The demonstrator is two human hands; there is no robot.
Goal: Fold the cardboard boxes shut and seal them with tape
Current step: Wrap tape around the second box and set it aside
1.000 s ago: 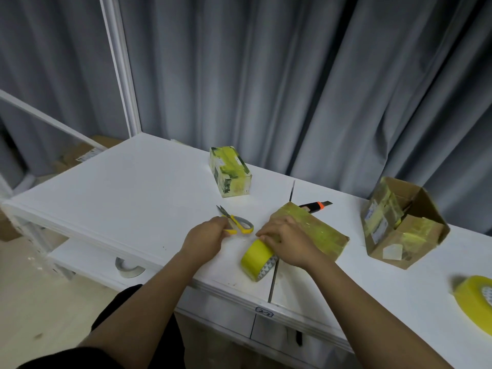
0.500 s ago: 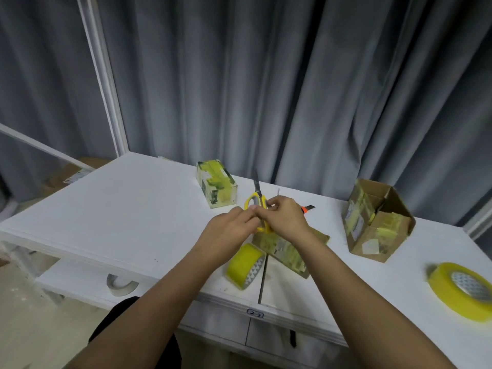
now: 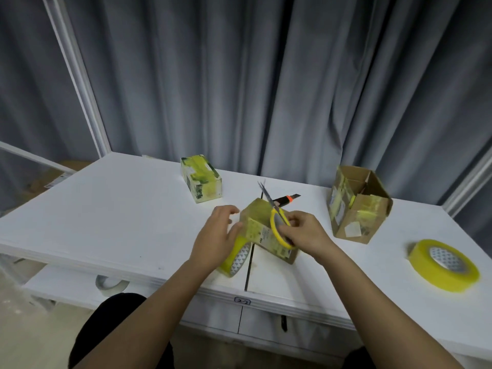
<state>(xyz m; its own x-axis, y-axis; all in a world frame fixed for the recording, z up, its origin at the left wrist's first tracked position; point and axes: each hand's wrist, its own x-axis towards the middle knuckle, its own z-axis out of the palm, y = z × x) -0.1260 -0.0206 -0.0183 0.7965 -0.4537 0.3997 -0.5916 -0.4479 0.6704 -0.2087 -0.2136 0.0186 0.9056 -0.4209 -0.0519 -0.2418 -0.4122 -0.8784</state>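
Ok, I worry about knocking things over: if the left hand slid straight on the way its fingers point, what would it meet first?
Probably the cardboard box in the middle: the left hand points up and right with its thumb already at the box's near corner. Depth is unclear, so it might pass just over it.

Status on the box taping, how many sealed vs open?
Done: far box looks taped shut. In hand: right hand holds scissors over the middle box, left hand on the tape roll beside it. Left: right box, flaps open.
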